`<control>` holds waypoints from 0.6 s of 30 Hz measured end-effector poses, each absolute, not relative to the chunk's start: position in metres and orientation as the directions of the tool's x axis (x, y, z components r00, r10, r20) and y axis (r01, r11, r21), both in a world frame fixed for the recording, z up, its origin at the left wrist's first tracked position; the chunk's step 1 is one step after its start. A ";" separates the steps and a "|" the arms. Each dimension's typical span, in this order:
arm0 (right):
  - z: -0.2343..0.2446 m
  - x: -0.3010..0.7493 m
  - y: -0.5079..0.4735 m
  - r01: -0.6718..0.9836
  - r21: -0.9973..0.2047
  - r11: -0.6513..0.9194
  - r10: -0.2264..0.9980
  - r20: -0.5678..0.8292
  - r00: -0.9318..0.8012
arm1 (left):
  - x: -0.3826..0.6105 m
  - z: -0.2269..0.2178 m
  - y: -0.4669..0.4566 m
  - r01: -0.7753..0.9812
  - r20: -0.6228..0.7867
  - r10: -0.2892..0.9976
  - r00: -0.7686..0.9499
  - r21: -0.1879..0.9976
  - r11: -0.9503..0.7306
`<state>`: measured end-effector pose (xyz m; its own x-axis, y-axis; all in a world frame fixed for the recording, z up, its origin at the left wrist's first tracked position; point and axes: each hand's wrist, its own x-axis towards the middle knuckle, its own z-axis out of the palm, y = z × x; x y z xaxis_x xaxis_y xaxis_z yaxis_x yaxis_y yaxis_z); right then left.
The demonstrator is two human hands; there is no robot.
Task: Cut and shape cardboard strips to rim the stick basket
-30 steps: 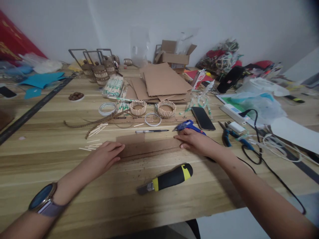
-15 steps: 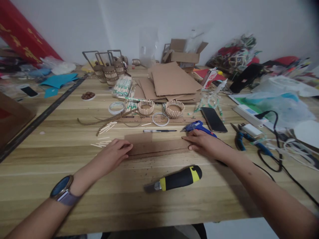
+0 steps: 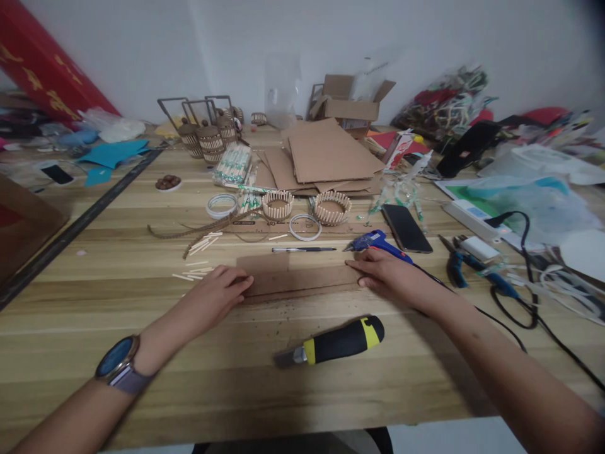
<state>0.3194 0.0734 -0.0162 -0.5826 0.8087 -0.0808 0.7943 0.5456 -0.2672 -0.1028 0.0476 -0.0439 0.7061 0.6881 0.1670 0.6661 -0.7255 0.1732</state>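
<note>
A long brown cardboard strip (image 3: 297, 277) lies flat on the wooden table (image 3: 142, 315). My left hand (image 3: 215, 297) rests on its left end with fingers laid flat. At the strip's right end, my right hand (image 3: 385, 272) presses down, fingers stretched out. A smartwatch (image 3: 116, 359) is on my left wrist. A black and yellow utility knife (image 3: 338, 340) lies just in front of the strip. A pen (image 3: 302, 250) lies just behind it. A blue glue gun (image 3: 373, 241) sits beside my right hand.
Behind the strip are two small stick baskets (image 3: 305, 206), tape rolls (image 3: 221, 204), loose sticks (image 3: 193, 272), a black phone (image 3: 405, 228) and a cardboard stack (image 3: 326, 154). Pliers (image 3: 456, 261), cables (image 3: 520, 296) and plastic bags crowd the right. Lantern-like stick pieces (image 3: 208, 137) stand at the back.
The view shifted a little, so everything sits further right in the picture. Both hands stay flat on the ends of the strip.
</note>
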 end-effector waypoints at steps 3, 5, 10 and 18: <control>-0.017 0.320 0.073 0.796 -0.268 0.542 0.812 -0.076 -0.579 | -0.100 -0.040 0.047 0.672 0.123 0.681 0.722 0.110 -0.733; -0.017 0.320 0.073 0.800 -0.265 0.539 0.814 -0.080 -0.575 | -0.097 -0.033 0.048 0.670 0.071 0.673 0.737 0.063 -0.740; -0.013 0.318 0.073 0.801 -0.245 0.547 0.809 -0.093 -0.581 | -0.082 -0.015 0.054 0.649 -0.043 0.647 0.761 0.034 -0.760; -0.015 0.318 0.073 0.801 -0.255 0.542 0.811 -0.093 -0.578 | -0.027 0.004 0.080 0.650 -0.144 0.651 0.745 0.374 -0.662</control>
